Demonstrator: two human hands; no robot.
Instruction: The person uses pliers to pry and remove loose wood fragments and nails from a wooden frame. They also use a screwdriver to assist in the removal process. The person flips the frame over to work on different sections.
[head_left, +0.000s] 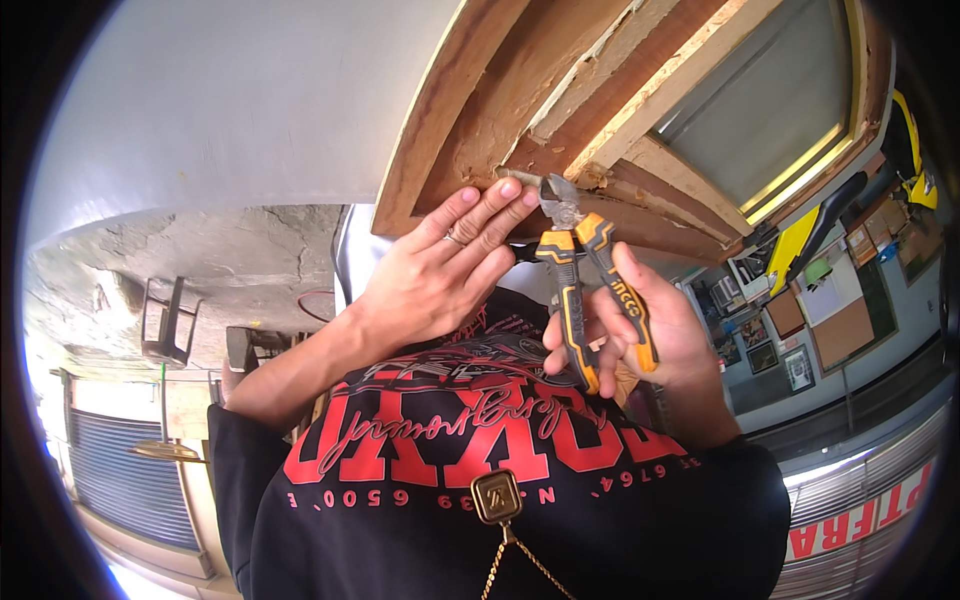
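My right hand (655, 315) is wrapped round the yellow-and-black handles of a pair of pliers (566, 245). The handles stand apart, and the metal jaws point up to the edge of a wooden frame (440, 140). Beside the jaws, my left hand (450, 255) has its fingers stretched out, with the fingertips against the frame's inner edge and a ring on one finger. A thin greyish strip (522, 176) shows between those fingertips and the jaws; whether the jaws grip it, I cannot tell. My left thumb is hidden.
A pale smooth panel (250, 100) fills the upper left. Splintered wooden strips run through the frame, with a glass pane (765, 100) at upper right. A yellow-and-black object (810, 235) is at the right. A small stool (170, 320) stands on the concrete floor at left.
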